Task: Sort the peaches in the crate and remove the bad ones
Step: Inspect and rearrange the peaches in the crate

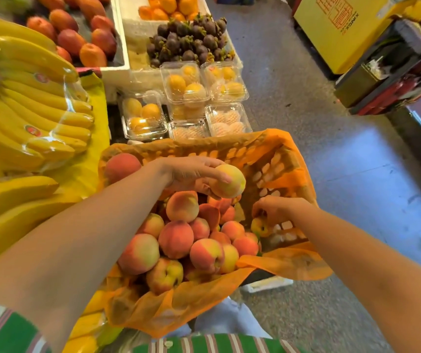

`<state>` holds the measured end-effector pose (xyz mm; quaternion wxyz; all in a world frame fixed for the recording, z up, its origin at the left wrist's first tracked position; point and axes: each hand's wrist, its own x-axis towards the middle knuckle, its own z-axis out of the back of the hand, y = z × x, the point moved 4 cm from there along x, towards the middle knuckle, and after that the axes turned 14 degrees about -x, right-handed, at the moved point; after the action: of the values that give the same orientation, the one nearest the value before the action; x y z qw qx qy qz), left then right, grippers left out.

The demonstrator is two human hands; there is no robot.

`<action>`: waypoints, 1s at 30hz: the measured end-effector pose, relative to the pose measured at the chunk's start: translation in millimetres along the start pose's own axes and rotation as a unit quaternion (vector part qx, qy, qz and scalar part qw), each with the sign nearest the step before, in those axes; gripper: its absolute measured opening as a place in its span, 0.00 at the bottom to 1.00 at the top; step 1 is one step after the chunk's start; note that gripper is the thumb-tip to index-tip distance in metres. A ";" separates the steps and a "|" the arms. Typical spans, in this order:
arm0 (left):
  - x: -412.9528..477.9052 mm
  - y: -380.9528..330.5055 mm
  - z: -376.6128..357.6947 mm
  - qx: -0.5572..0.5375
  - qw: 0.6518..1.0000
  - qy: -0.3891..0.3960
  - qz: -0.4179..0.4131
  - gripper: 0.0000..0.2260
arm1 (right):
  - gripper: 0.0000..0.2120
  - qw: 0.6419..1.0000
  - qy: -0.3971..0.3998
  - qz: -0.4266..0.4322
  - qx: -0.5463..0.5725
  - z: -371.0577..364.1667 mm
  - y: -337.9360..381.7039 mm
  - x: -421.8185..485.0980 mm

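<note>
Fruit stall w/ a grey speckled concrete floor (331, 149) running down the right side, produce stacked all along the left. Front & centre is a slotted plastic crate (268, 171) lined w/ a thin orange fabric liner (293, 263) that flops over the rim.

Inside, a pile of red-orange peaches (176, 238) fills the left and middle of the crate. The right part is mostly bare, so you can see the wall slots. One dark red peach (121, 166) sits alone in the far left corner.

Hands:
- The left hand (194, 174) grips a pale yellow peach (227, 182) w/ a pink blush, fingers and thumb wrapped round it. It's held up above the pile, towards the far side.
- The right hand (278, 210) is low at the right side of the crate. Its fingers are curled round the top of a small yellow-green peach (260, 226), which is just beside the pile, close to the right wall.

Other stuff:
- Bagged yellow bananas (26, 98) on the left.
- Clear plastic clamshell boxes (186, 82) of yellow fruit just past the crate.
- Dark purple mangosteens (189, 39) behind those.
- Yellow cardboard box (342, 29) top right.
- Green striped shirt (204, 343) at the bottom edge.
</note>
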<state>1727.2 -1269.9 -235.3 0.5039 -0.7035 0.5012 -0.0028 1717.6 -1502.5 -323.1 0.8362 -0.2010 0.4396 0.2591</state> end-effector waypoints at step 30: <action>29.9 12.5 9.0 0.598 0.787 -0.149 0.027 0.25 | 0.31 0.996 -0.072 -0.047 -0.013 27.9 -3.0 -14.2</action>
<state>1737.9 -1284.6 -263.7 0.8922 -0.2390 0.3365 -0.1833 1730.2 -1492.7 -295.9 0.8744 -0.2128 0.3646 0.2391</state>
